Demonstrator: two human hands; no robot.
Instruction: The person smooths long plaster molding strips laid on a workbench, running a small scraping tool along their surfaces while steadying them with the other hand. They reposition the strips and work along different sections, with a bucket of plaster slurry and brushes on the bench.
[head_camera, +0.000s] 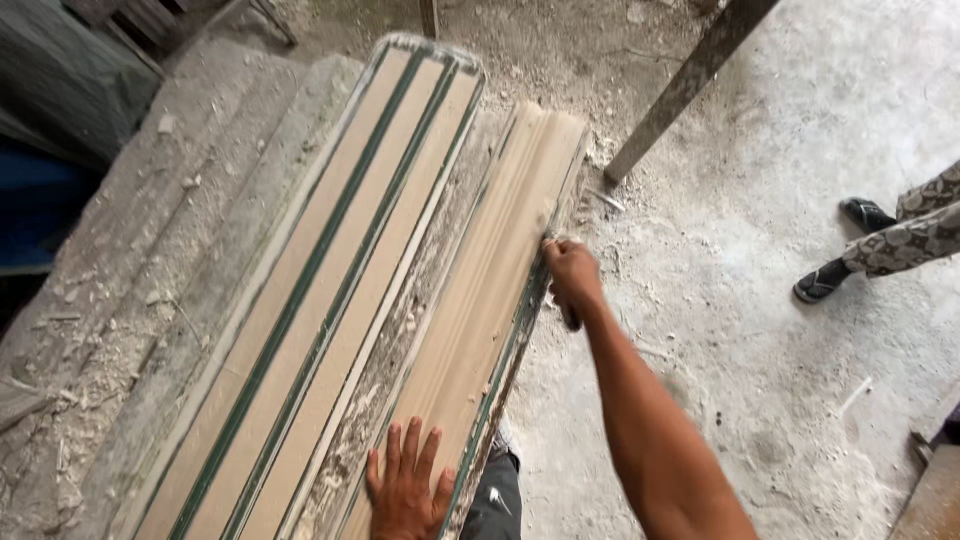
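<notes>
Left hand (405, 490) flat and open, fingers spread, on near end of pale moulded strip (500, 270). Right hand (572, 277) closed at strip's right edge, grip around a dark handle (570, 318), probably a scraping tool. Strip lying lengthwise on dusty counter (130, 300), just beside green-striped mould (350, 260). Another person's sandalled feet (840, 250) on floor (760, 380), well apart.

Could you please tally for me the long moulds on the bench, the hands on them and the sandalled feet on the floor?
Green-striped mould: 1
Tan mould: 1
Worker's hands, left hand flat on the tan mould, right hand gripping a dark tool at its edge: 2
Bystander's sandalled feet: 2
Total: 6
</notes>
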